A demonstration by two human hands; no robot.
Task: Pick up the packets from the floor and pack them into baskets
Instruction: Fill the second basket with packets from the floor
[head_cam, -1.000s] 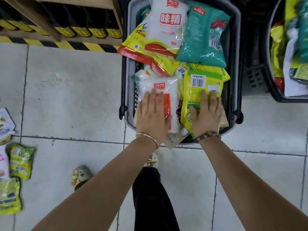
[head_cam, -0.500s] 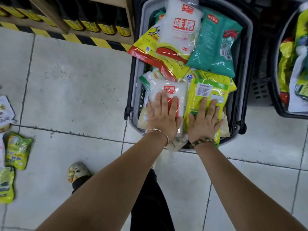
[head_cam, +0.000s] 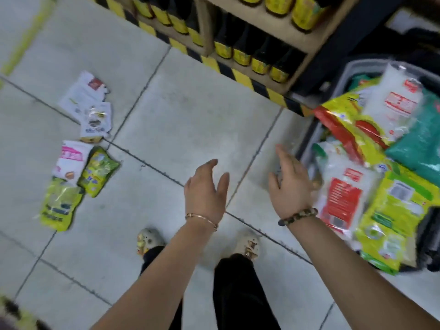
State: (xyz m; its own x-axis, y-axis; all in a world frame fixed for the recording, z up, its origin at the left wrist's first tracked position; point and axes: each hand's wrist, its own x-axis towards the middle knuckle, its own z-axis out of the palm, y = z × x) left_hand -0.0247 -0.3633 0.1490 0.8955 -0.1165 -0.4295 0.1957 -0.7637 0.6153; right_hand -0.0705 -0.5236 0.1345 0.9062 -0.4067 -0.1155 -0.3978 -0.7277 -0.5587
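A grey basket (head_cam: 357,67) at the right is piled with packets: a white and red one (head_cam: 342,198), a green-yellow one (head_cam: 395,215), a teal one (head_cam: 421,144). Several packets lie on the floor at the left: a white one (head_cam: 83,94), a pink and white one (head_cam: 70,160), a green one (head_cam: 98,171) and a yellow-green one (head_cam: 59,203). My left hand (head_cam: 206,189) hovers over bare tiles, fingers relaxed, holding nothing. My right hand (head_cam: 289,184) is beside the basket's left edge, fingers straight, holding nothing.
A wooden shelf (head_cam: 283,29) with dark bottles carrying yellow labels (head_cam: 240,55) runs along the top, above a black and yellow striped strip (head_cam: 240,77). My two feet (head_cam: 148,241) in light shoes stand on the tiled floor below my hands.
Both hands have lifted off the packets in the basket and swung left over the floor. The view has turned left, bringing the floor packets further into sight.
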